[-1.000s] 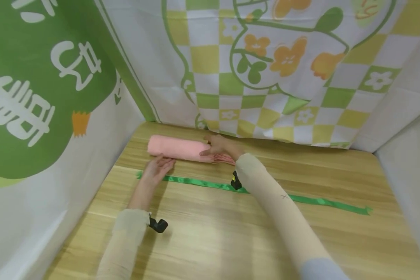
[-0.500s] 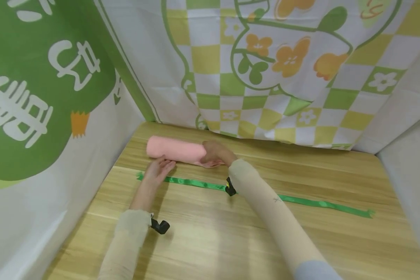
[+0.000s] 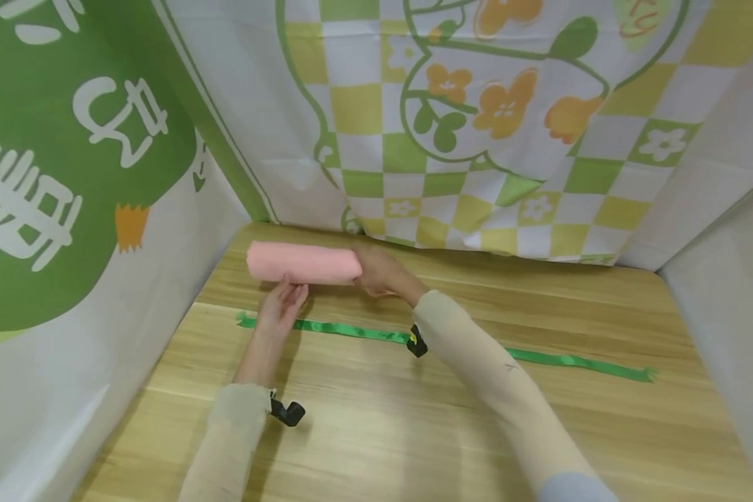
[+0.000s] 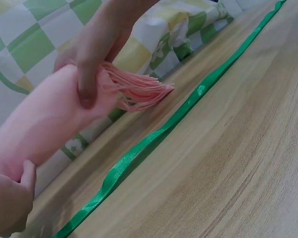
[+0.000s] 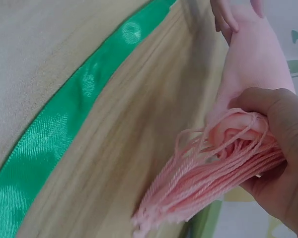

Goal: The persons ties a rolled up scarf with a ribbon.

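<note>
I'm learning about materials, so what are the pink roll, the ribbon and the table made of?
Pink roll: probably soft cloth with a matte finish, because it ends in twisted yarn fringe.
Ribbon: likely satin, since it shines and shows fine woven lines.
Table: wood or a wood-look surface, a bit glossy, with grain streaks; I can't tell which.

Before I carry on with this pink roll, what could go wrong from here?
The rolled pink fringed cloth could loosen: no tie shows round it, only the left hand and right hand hold it.
Its loose pink yarn fringe hangs past the right hand and might snag or tangle if moved.
The long green satin ribbon lies stretched across the wooden table, so setting the roll on it might shift it.
</note>
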A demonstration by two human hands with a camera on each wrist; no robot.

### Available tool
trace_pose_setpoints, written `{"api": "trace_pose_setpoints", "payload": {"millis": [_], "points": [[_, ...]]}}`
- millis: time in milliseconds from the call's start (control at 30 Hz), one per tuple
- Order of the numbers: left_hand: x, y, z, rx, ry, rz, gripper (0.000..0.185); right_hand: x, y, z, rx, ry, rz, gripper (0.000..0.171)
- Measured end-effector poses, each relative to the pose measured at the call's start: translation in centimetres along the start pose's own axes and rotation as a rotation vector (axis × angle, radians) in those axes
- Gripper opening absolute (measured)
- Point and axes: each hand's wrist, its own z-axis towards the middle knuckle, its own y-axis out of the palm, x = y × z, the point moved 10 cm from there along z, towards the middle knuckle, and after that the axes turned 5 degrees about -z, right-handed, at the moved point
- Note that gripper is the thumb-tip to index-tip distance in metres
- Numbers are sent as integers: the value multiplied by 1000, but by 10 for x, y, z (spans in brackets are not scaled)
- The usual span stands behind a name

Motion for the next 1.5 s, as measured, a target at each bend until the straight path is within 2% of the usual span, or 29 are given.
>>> {"api": "trace_pose_setpoints", "payload": {"millis": [100,233,333,467,533,600,667,900,1033,1167,1267,1367,1500], "points": [[0,9,-1,-83,14,-89,7,-1,-13,-8,57,-21,68,53],[5,25,-7,-244,55,-120,5,-9,-33,-17,133,-89,94,52],[11,42,-15,-418,84,-136,3,-17,-47,-25,183,-143,106,52],[16,65,-29,-664,86,-214,5,-29,-64,-39,222,-186,136,48],[18,74,-36,-754,83,-237,6,-34,-70,-45,227,-199,145,48],[19,81,-43,-815,74,-257,8,-38,-75,-52,223,-203,168,48],[20,88,-49,-853,79,-255,10,-40,-79,-57,215,-207,195,49],[21,107,-68,-920,118,-224,18,-42,-91,-76,228,-226,307,50],[20,115,-79,-957,123,-252,19,-35,-93,-87,226,-213,506,49],[18,124,-87,-975,117,-289,19,-26,-90,-98,203,-213,807,53],[16,130,-91,-965,118,-302,20,-23,-84,-105,151,-216,1002,58],[13,135,-93,-961,111,-304,22,-20,-78,-112,102,-212,1100,65],[8,142,-94,-956,97,-267,23,-16,-71,-121,55,-200,1110,77]]}}
